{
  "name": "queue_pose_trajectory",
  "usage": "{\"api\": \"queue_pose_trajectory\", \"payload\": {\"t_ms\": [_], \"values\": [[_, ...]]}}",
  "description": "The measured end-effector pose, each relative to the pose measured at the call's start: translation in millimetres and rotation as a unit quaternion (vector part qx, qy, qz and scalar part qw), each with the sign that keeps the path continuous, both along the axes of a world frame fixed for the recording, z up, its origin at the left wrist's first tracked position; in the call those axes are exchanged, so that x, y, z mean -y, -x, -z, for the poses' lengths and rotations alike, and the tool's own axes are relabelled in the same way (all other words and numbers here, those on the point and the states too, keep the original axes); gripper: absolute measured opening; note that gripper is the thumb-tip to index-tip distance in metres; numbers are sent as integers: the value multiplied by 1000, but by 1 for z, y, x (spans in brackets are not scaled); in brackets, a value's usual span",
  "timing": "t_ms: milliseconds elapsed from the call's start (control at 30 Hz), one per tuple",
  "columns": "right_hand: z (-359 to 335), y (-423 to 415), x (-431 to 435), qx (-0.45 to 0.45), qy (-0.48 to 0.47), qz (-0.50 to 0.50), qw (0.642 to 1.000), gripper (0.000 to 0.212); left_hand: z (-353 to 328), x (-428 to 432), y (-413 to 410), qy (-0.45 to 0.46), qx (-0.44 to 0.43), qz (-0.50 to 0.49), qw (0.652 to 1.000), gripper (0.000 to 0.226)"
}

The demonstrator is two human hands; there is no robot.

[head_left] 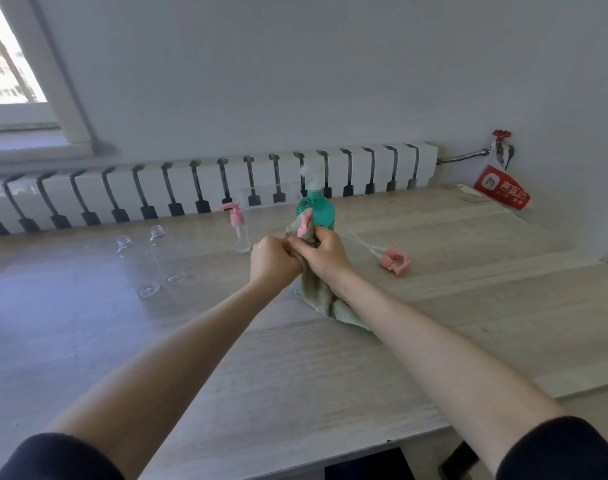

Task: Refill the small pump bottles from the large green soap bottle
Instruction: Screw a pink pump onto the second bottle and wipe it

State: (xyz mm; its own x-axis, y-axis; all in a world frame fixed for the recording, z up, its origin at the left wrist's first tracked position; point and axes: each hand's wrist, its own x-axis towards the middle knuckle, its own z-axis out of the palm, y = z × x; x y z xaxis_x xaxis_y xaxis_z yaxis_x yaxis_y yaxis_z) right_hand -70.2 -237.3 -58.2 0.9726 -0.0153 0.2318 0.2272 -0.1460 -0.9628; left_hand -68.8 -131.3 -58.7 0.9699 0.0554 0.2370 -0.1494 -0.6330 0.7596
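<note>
Table (434,306): one, pale wood-grain, everything sits on it. One white radiator (209,188) runs along the wall behind the large green soap bottle.

Cloth (318,301): one, grey-green, bunched up directly in front of the green bottle, its lower end trailing on the table toward me.

Large green soap bottle (315,207): one, upright, pump top on, at the far middle of the table. My hands partly cover its base.

Both hands work just in front of the green bottle, touching each other. My right hand (321,254) wraps its fingers round the upper cloth. My left hand (273,261) is curled tight against the cloth's left side, gripping it.

One red-and-white bag (501,188) hangs far right of the green bottle.

Small bottles: three in view, all clear, all left of the green bottle. One small pump bottle (240,233) with its pink pump on stands nearest. Two open bottles (164,254) without pumps are further left.

Loose pumps (396,259): two, pink with white tubes, lying just right of the green bottle.

One more pink pump head (304,223) pokes out of the cloth top. What is under it is hidden.
</note>
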Motion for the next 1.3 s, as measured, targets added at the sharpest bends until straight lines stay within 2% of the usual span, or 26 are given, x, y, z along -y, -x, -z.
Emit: {"api": "queue_pose_trajectory", "payload": {"t_ms": [100,267,367,467,567,633,700,733,767,833,900,933,967,1033,1100,1200,1300], "values": [[0,-3,-10,20,53,26,998,5,3,-2,0,20,5,4,1000,18],[0,-5,-8,42,134,8,990,11,4,-7,2,47,-24,36,998,16],[5,-6,-8,68,149,75,984,15,4,-8,2,49,-24,48,997,16],[8,-4,-11,30,169,79,982,25,3,-9,1,59,-41,53,996,22],[12,-1,2,3,210,-7,978,44,6,-14,3,84,-57,67,993,4],[18,0,15,-23,253,-42,966,49,9,-20,4,104,-57,69,991,15],[18,1,25,-63,292,-12,954,50,10,-23,3,103,-60,62,991,30],[13,0,28,-82,271,35,958,51,9,-23,3,87,-54,54,993,37],[5,-1,29,-106,207,103,967,52,10,-22,1,64,-46,40,996,43],[-8,-5,25,-160,0,198,967,54,11,-20,0,26,-24,8,999,51],[-16,-4,18,-165,-184,151,957,66,13,-18,0,22,-8,-3,1000,53],[-12,-1,11,-142,-236,99,956,69,14,-16,1,23,-7,1,1000,50],[-4,4,5,-112,-249,48,961,64,15,-17,0,19,-10,8,1000,46],[11,9,-4,-65,-216,-21,974,34,18,-20,1,12,-48,32,998,38],[16,15,-2,-33,-117,-37,992,16,21,-26,1,39,-104,80,991,44],[17,23,-3,5,28,-95,995,28,22,-32,0,20,-109,127,986,40],[17,24,-8,57,75,-114,989,43,19,-29,1,-46,-45,122,990,26]]}}
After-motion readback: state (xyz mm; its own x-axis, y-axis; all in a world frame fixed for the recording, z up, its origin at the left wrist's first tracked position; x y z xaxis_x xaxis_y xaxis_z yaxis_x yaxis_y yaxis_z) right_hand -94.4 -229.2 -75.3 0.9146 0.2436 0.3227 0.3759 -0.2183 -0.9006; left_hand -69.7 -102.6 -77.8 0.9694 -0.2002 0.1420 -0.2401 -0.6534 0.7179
